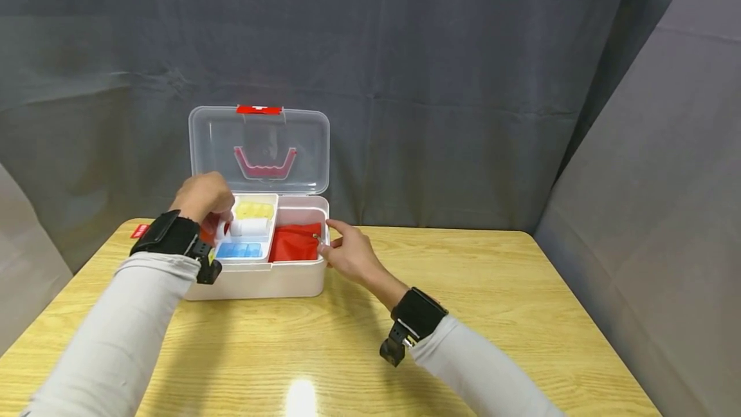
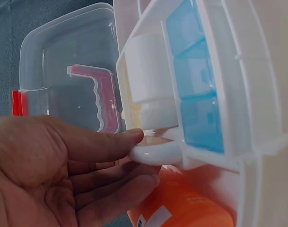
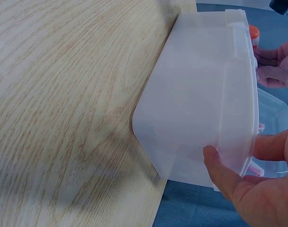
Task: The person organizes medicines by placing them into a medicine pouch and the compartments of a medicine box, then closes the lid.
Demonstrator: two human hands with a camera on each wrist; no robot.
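A white box [image 1: 289,280] with its clear lid [image 1: 260,147] raised stands on the wooden table. Its white inner tray [image 1: 272,217] carries a yellow pill case [image 1: 253,210], a white roll [image 1: 250,227] and a blue pill case [image 1: 238,250]. A red pouch [image 1: 295,242] lies in the right part. My left hand [image 1: 202,198] pinches the tray's left tab [image 2: 153,152], with an orange bottle [image 2: 186,205] just below it. My right hand [image 1: 347,253] pinches the box's right wall [image 3: 200,94], thumb [image 3: 219,170] outside and index finger over the rim.
The box sits near the table's [image 1: 463,314] far left part. A small red item [image 1: 139,231] lies at the table's far left corner. Grey cloth hangs behind and at both sides.
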